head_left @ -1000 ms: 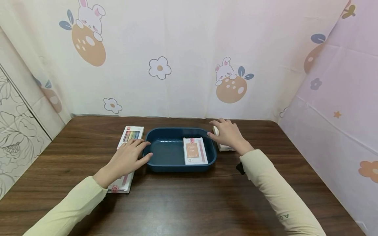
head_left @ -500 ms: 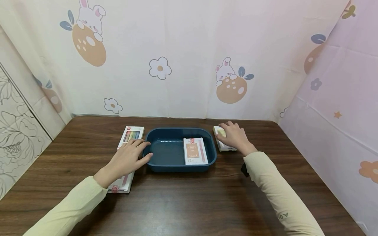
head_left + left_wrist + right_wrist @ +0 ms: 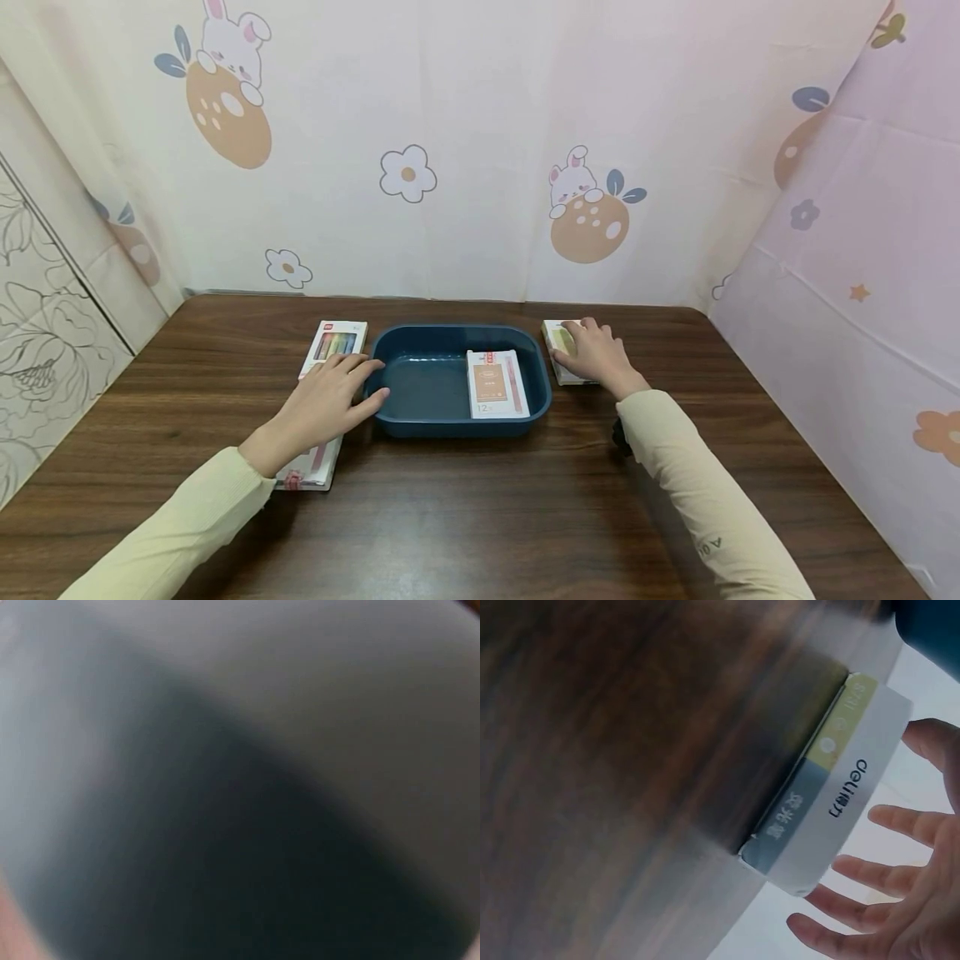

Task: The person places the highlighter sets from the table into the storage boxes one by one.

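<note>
While the left hand (image 3: pixel 318 408) stayed at the left edge of the blue tray (image 3: pixel 457 428), the right hand (image 3: pixel 596 354) had moved from the tray's right edge to the small white box (image 3: pixel 851 787). That box sat on the table (image 3: pixel 465 525), just right of the tray, so it seemed to be the thing in use now. Right fingers were spread, not wrapped round it; whether they touched, I couldn't tell. Left fingers were apart too. A box marked 12 (image 3: pixel 493 387) lay inside, on the right. The tray's wall stood between both boxes. The left hand hid part of the white packs (image 3: pixel 335 343) beside it.
</note>
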Demonstrator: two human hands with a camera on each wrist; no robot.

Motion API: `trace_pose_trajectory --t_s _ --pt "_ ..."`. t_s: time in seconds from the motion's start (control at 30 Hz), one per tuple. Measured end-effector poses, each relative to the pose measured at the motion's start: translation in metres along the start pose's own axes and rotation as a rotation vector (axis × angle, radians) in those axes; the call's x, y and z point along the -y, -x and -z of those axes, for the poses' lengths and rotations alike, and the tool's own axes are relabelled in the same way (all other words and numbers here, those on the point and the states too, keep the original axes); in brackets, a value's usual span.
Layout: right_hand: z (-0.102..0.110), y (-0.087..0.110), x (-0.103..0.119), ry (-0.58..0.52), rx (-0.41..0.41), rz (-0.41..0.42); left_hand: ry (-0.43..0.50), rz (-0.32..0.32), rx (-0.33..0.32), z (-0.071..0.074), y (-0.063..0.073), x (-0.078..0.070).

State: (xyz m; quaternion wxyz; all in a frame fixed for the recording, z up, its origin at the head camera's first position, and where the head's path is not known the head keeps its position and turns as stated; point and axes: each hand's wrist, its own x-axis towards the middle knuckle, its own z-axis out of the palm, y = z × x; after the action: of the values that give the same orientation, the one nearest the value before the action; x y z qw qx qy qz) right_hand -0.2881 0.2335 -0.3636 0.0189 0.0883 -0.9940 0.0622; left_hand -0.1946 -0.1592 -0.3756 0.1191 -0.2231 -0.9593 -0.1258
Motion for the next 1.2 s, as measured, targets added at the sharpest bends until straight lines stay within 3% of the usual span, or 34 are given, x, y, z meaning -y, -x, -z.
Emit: trace_pose_trajectory --t_s 0.27,0.67,1.2 --pt "-0.0042 0.0001 0.0006 -0.015 0.057 -0.050 0.001 0.006 0.004 0.0000 -0.0005 -0.0001" --pt "-0.0081 -0.0011 0.0019 -0.071 0.070 -0.033 0.000 0.012 0.008 -0.0009 -0.0004 -0.0002" --pt "-0.0092 -0.0038 0.0019 -0.097 0.086 -0.069 0.003 0.009 0.005 -0.0005 0.0001 0.0001"
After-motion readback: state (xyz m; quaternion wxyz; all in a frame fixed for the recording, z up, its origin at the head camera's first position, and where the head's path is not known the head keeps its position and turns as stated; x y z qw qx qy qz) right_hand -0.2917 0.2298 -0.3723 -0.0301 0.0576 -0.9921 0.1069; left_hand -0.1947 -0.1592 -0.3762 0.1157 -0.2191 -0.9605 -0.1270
